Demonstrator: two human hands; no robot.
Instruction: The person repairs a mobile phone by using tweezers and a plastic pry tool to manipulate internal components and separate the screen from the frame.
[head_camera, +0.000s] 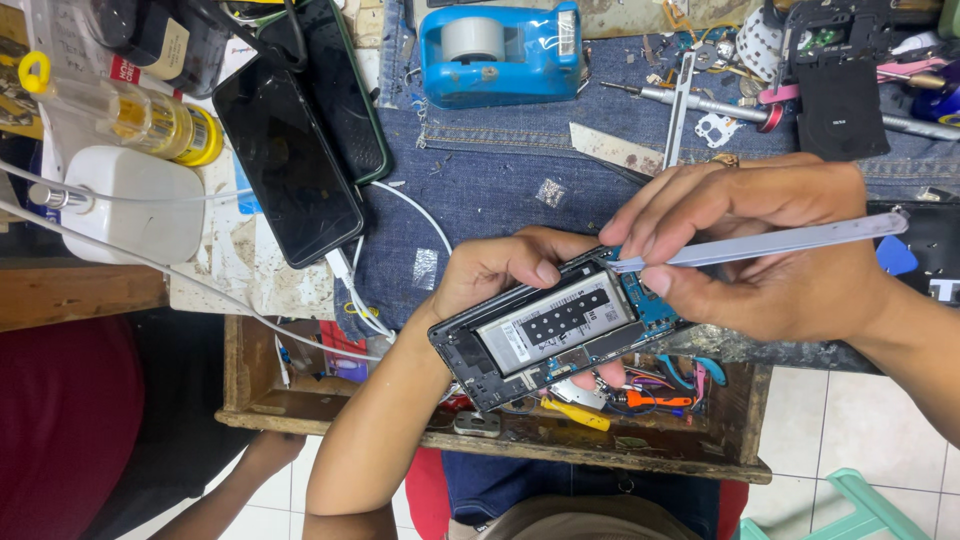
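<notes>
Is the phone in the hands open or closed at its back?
Open: the phone shows its bare battery and circuit board, with no back cover, as the right hand holds tweezers to it.

A blue tape dispenser (500, 52) stands at the far edge of a denim cloth (500, 175) spread over the bench, and two dark phones (300, 140) lie side by side just beside the cloth, screens up. A white charger block (135, 205) with its white cable (200, 290) sits near a small yellow-capped bottle (165, 122). An open wooden drawer (480, 430) under the bench edge holds small tools with yellow and orange handles.
</notes>
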